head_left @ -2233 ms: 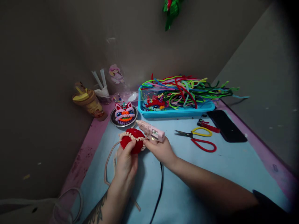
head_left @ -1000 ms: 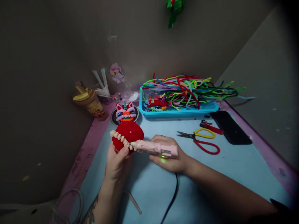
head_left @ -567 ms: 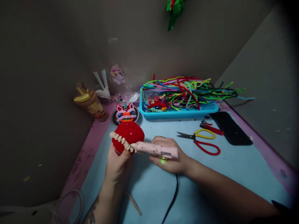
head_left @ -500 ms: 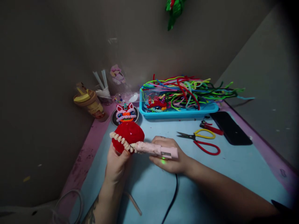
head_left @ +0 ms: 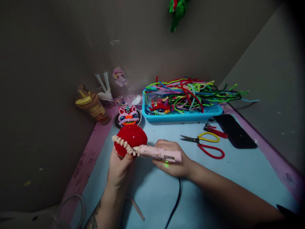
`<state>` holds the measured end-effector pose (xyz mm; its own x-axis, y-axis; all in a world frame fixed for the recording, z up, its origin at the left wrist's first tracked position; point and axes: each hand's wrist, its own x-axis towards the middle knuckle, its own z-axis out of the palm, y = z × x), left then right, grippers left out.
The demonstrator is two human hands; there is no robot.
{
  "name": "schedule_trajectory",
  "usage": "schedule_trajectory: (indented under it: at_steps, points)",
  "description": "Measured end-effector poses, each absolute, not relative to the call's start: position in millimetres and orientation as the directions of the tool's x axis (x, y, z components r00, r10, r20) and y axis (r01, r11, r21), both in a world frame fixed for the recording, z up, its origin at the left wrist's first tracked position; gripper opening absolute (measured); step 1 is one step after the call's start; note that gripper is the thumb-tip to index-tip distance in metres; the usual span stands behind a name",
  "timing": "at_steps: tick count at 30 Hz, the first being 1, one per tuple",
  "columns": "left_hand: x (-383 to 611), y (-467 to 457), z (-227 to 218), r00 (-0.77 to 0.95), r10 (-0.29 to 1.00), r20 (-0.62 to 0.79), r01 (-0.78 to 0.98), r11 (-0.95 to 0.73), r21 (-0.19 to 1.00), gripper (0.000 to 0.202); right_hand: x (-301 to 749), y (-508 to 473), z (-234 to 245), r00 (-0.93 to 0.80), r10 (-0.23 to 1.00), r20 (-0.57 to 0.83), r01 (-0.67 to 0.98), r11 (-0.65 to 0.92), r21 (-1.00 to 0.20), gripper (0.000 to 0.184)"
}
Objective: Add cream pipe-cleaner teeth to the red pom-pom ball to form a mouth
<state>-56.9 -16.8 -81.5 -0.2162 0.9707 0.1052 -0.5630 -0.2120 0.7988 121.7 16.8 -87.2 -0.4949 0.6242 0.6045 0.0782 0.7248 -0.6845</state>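
Note:
My left hand (head_left: 120, 165) is closed around a red fuzzy ball (head_left: 133, 135) from below, thumb at its lower front. A cream coiled pipe-cleaner strip (head_left: 122, 143) runs across the front of the ball. My right hand (head_left: 172, 163) grips a pink hot glue pen (head_left: 154, 152) held level, with a green light on its underside. The pen's tip touches or nearly touches the strip's right end, close to my left thumb. From below my right hand a black cord (head_left: 176, 202) trails toward the front edge.
A pipe-cleaner lion head (head_left: 128, 117) sits in a round metal dish behind the ball. Colourful pipe cleaners fill a blue tray (head_left: 181, 118). To the right lie scissors (head_left: 202, 143), red-handled pliers (head_left: 218, 131) and a black phone (head_left: 234, 131). A lidded cup (head_left: 94, 108) stands back left.

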Motion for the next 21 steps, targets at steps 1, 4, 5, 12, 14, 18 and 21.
schedule_trajectory:
  at_steps: [1, 4, 5, 12, 14, 18, 21]
  points:
    - [-57.1, -16.9, -81.8, -0.216, 0.971, 0.105, -0.562, -0.212, 0.800, 0.035, 121.7, 16.9, -87.4, -0.495, 0.624, 0.604, 0.081, 0.726, -0.683, 0.022]
    - [-57.6, -16.8, -82.7, -0.216, 0.971, 0.104, -0.565, -0.211, 0.798, 0.035, 121.7, 16.9, -87.7, -0.494, 0.620, 0.609, 0.084, 0.732, -0.676, 0.020]
    - [-57.8, -16.7, -82.9, -0.222, 0.970, 0.099, -0.562, -0.210, 0.800, 0.035, 121.6, 16.8, -87.7, -0.494, 0.619, 0.611, 0.083, 0.733, -0.675, 0.020]
    - [-60.0, -16.0, -84.6, -0.365, 0.923, 0.124, -0.426, -0.284, 0.859, 0.035, 122.8, 12.9, -81.5, -0.513, 0.627, 0.586, 0.121, 0.729, -0.674, 0.013]
    - [-60.8, -15.8, -86.4, -0.438, 0.888, 0.139, -0.380, -0.322, 0.867, 0.041, 123.3, 10.7, -78.1, -0.510, 0.631, 0.585, 0.155, 0.736, -0.659, 0.011]
    - [-62.1, -15.3, -90.0, -0.494, 0.850, 0.183, -0.296, -0.362, 0.884, 0.052, 123.8, 5.1, -70.7, -0.494, 0.653, 0.574, 0.241, 0.737, -0.631, 0.012]
    - [-63.2, -14.1, -88.6, -0.515, 0.837, 0.183, -0.299, -0.376, 0.877, 0.053, 125.2, 1.7, -64.8, -0.463, 0.693, 0.552, 0.266, 0.703, -0.660, 0.010]
